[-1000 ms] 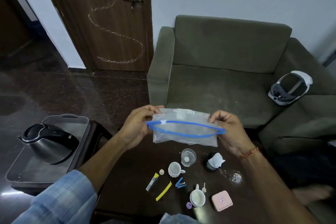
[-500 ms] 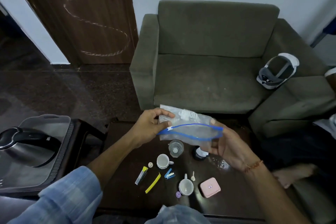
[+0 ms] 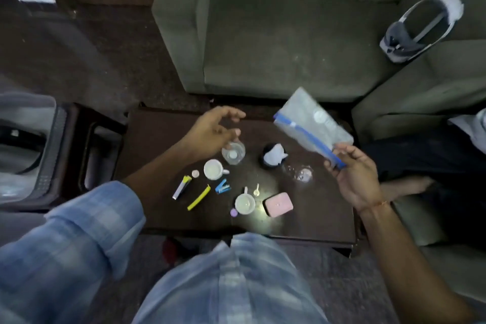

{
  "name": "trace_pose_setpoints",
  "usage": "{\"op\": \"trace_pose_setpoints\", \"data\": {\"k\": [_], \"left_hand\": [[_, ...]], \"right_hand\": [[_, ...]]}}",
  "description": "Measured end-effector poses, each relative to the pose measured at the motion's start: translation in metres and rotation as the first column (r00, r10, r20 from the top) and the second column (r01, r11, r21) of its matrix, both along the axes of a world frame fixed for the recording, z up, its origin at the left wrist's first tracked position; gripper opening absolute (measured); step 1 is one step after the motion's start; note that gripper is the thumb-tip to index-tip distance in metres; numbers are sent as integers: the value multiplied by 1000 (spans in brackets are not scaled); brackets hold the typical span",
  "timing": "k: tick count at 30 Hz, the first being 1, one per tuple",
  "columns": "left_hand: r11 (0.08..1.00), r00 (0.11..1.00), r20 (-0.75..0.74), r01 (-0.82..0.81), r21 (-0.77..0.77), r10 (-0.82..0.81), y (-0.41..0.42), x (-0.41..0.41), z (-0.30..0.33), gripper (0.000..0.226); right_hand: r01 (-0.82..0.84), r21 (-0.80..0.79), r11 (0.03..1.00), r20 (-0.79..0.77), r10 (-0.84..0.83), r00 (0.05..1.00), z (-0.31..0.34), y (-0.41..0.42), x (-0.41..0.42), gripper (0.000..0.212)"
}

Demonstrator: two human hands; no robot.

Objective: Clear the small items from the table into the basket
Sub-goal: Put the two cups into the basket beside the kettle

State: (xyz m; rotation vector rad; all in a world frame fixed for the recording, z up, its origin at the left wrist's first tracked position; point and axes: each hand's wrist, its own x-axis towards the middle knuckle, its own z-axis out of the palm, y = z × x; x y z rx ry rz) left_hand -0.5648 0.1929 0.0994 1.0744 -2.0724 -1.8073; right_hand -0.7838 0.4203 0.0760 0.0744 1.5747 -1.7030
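My right hand (image 3: pixel 353 173) pinches one end of a clear zip bag (image 3: pixel 311 126) with a blue seal strip, held tilted above the table's right side. My left hand (image 3: pixel 214 131) hovers open, fingers spread, just above a small clear glass (image 3: pixel 233 153). On the dark table (image 3: pixel 147 139) lie two small white cups (image 3: pixel 213 169) (image 3: pixel 245 203), a pink case (image 3: pixel 278 204), a yellow strip (image 3: pixel 199 197), a blue clip (image 3: pixel 222 187), a small tube (image 3: pixel 182 187), a black pot with white paper (image 3: pixel 273 154) and a tiny key (image 3: pixel 256 189). No basket is visible.
A green sofa (image 3: pixel 276 42) stands behind the table, with a white-and-grey headset (image 3: pixel 420 29) on its right seat. To the left, a side stand holds a grey tray (image 3: pixel 44 144) with a kettle. Another clear glass (image 3: pixel 302 173) sits near my right hand.
My left hand let go of the zip bag and dropped over the small glass. My right hand now holds the bag alone, swung right and tilted. The view has tipped downward.
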Motion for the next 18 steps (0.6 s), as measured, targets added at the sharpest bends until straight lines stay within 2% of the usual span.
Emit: {"op": "trace_pose_setpoints", "data": {"k": [7,11,18], "left_hand": [[1000,988,151,30,-6,-29,10,28,-35,29],[999,982,189,21,37,-27,18,37,-53,28],[999,960,280,9,30,-17,28,45,-79,20]], "right_hand": [[136,172,976,178,-167,970,-78,2,-9,30],[195,317,928,192,-264,945,-121,-2,-4,31],[265,421,867,200,-374,905,-187,-9,-3,47]]}}
